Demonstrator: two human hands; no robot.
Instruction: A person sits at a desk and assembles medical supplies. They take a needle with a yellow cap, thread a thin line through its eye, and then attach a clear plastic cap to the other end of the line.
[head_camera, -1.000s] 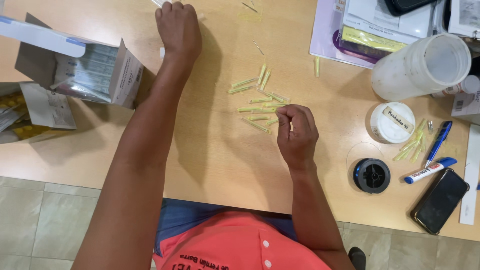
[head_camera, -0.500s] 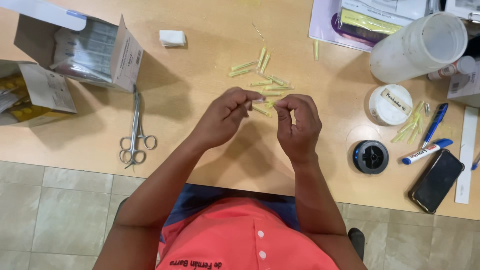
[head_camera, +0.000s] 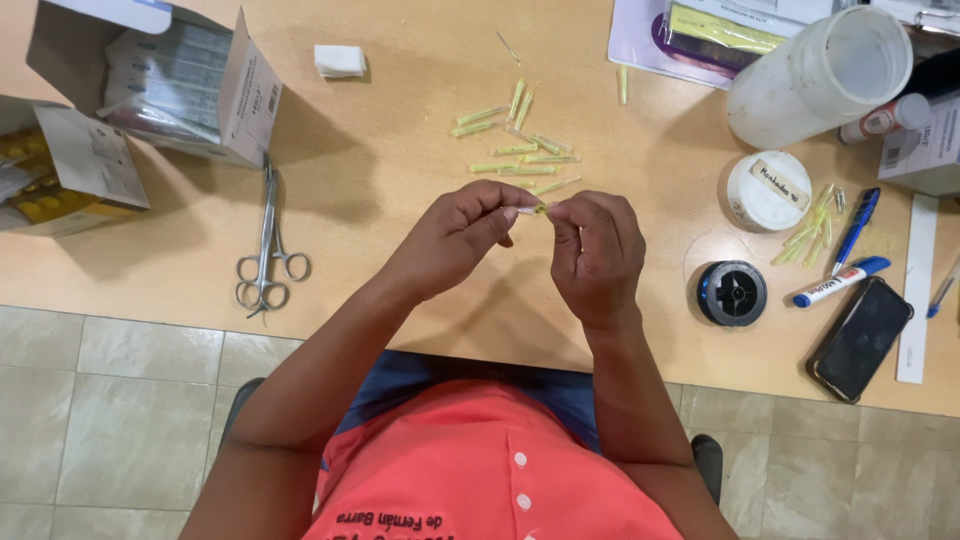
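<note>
Both my hands meet over the wooden table (head_camera: 400, 190) near its front edge. My left hand (head_camera: 460, 235) and my right hand (head_camera: 597, 255) pinch the two ends of one small thin piece (head_camera: 533, 209), clear at the left end and yellow-green at the right, held level between the fingertips. Just beyond the hands lies a loose scatter of several similar yellow-green tubes (head_camera: 520, 145).
Steel forceps (head_camera: 266, 245) lie at the left, below an open cardboard box (head_camera: 180, 85). A white gauze square (head_camera: 340, 60) sits farther back. To the right are a white lid (head_camera: 768, 190), a tipped white jar (head_camera: 820, 75), a black spool (head_camera: 733, 293), markers (head_camera: 842, 282) and a phone (head_camera: 862, 338).
My left arm came back from the far side of the table and its hand joined the right on the small piece. The forceps and gauze are uncovered.
</note>
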